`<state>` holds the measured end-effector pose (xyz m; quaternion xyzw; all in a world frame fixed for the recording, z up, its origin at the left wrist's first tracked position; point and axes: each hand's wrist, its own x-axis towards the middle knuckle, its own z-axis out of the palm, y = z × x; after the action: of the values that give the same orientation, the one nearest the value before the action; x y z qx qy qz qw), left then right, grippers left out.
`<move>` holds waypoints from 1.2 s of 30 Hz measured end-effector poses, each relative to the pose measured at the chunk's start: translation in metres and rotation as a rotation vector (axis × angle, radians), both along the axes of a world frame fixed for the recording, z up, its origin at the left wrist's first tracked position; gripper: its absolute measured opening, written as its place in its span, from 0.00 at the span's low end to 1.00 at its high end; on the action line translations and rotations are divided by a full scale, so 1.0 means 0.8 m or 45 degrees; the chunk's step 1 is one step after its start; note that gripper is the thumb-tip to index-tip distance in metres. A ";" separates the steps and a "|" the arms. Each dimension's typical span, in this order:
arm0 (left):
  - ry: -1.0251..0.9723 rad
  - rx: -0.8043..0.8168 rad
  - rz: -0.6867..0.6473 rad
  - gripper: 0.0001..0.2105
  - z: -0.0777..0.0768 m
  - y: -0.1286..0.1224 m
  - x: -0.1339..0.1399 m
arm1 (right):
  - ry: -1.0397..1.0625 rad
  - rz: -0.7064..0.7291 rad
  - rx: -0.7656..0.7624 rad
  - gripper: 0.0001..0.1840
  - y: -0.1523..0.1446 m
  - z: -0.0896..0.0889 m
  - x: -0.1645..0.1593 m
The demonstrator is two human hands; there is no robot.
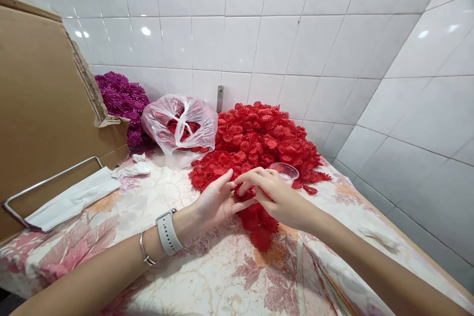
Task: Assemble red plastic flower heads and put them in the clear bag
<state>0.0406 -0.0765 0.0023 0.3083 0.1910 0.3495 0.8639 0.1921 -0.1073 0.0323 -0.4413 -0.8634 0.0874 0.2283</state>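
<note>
My left hand (215, 201) is held palm inward over the table, its thumb up and a finger stretched out to the right. Against its fingertips, my right hand (272, 190) is bent over with curled fingers; anything small between them cannot be made out. Behind both hands spreads a big heap of red artificial flower heads (259, 133) with fringed petals. A narrower run of red flowers (262, 238) lies on the tablecloth just below the hands. Partly covered by my right hand, a clear plastic bowl (291, 170) sits at the heap's front edge.
A tied clear plastic bag (181, 126) holding red flowers stands left of the heap, with purple flowers (120, 101) behind it. A cardboard box (48, 98), a metal wire frame (55, 180) and white paper (74, 197) occupy the left side. A tiled wall (244, 39) closes off the back.
</note>
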 end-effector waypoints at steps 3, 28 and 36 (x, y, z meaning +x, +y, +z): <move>0.050 -0.001 -0.021 0.19 -0.002 0.000 0.000 | 0.008 -0.092 0.082 0.24 -0.001 -0.005 0.001; 0.255 0.066 -0.205 0.22 0.005 -0.008 -0.003 | 0.254 0.006 0.043 0.21 -0.017 -0.022 0.010; 0.291 0.031 -0.163 0.25 0.009 -0.005 -0.005 | 0.218 -0.012 0.070 0.20 -0.018 -0.022 0.011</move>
<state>0.0365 -0.0803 0.0099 0.3680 0.2640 0.2586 0.8532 0.2011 -0.1214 0.0144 -0.4300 -0.8407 0.1001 0.3137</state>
